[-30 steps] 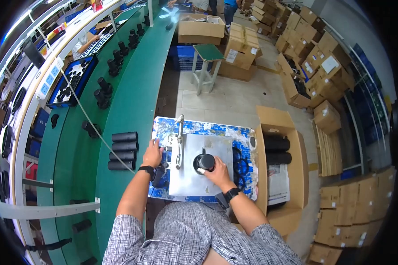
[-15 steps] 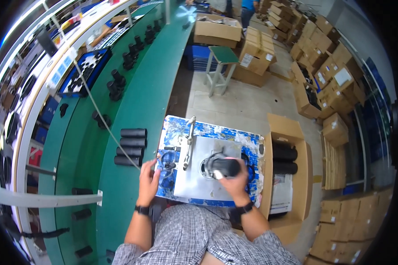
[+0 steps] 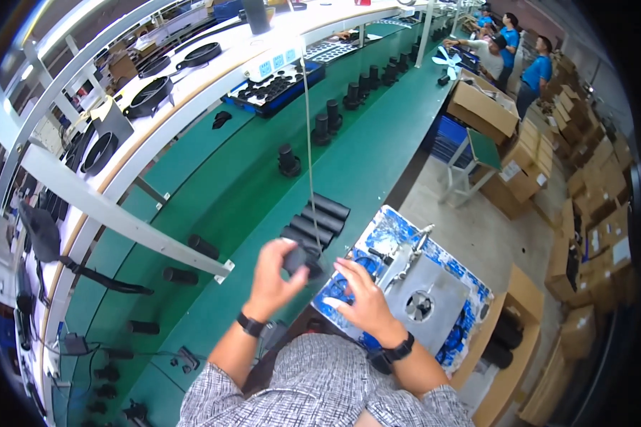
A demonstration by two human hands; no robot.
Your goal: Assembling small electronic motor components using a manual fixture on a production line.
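My left hand is closed on a short black cylindrical part, held above the green bench; the fingers hide some of it. My right hand is empty, its fingers apart, just right of that part. Beyond the held part, several black tubes lie side by side on the bench. Right of my right hand, a metal plate with a round opening sits on a chipped blue-and-white table. A metal lever-like fitting lies along the plate's left side.
The green bench runs far ahead, with several upright black parts along it. A pale metal bar crosses at left, and a thin cord hangs ahead. An open carton holding black tubes stands at right. Several people stand far off.
My view has turned left. The black cylindrical part, in my right hand over the plate before, is now in my left hand above the bench. My right hand has let go, leaving the plate's opening uncovered.
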